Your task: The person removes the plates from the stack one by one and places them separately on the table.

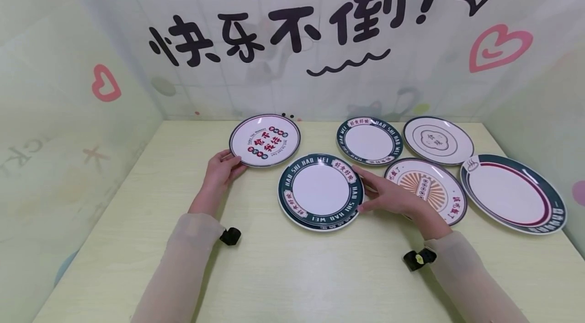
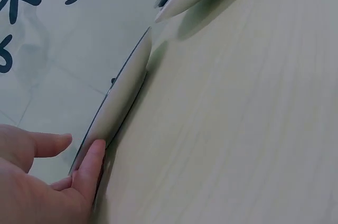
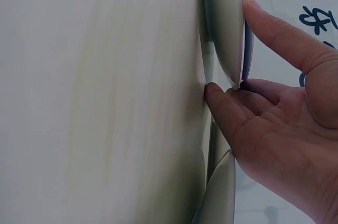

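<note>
My left hand (image 1: 221, 170) touches the near-left rim of a white plate (image 1: 265, 140) with red lettering. In the left wrist view, its fingers straddle the rim, one against the pale underside and one apart from the top. A green-rimmed round plate (image 1: 321, 192) lies at the middle of the table. At its right edge is my right hand (image 1: 388, 193), fingers spread; in the right wrist view one fingertip (image 3: 252, 3) meets the rim and another points down by the table. Both plates appear to rest on the table.
Behind and beside the right hand lie a smaller green-rimmed plate (image 1: 369, 141), a white plate with a grey emblem (image 1: 439, 140), a sunburst plate (image 1: 422, 188) partly covered by the hand, and an oval plate (image 1: 514, 193). A printed curtain (image 1: 274, 84) borders the pale table (image 1: 292, 277).
</note>
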Motion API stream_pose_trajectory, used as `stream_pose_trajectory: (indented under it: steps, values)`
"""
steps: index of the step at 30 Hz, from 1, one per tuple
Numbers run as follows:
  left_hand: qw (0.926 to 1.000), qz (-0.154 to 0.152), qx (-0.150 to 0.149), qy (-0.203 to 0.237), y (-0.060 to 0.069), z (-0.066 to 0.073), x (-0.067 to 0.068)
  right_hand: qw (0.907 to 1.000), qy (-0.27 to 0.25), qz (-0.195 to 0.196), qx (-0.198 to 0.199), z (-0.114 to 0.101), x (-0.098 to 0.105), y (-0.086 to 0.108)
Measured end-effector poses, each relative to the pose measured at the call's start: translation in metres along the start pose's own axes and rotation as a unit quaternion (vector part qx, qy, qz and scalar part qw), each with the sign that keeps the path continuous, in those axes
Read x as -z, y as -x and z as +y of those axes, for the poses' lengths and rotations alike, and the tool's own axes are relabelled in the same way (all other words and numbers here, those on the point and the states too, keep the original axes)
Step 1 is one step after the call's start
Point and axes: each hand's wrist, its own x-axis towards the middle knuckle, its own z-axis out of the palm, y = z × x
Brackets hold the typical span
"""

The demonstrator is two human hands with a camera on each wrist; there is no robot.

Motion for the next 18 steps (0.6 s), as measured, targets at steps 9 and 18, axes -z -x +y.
stream_pose_trajectory:
  steps: [9,18]
  values:
    - [0.9976,-0.042,-0.019,-0.051,0.018,0.001,0.006,1.0000,0.004,0.001,0.002,0.002,0.000,0.001]
    - [0.9911,-0.053,-0.060,-0.107,0.037,-0.003,0.007,1.0000,0.000,-0.002,0.006,0.005,0.000,0.001]
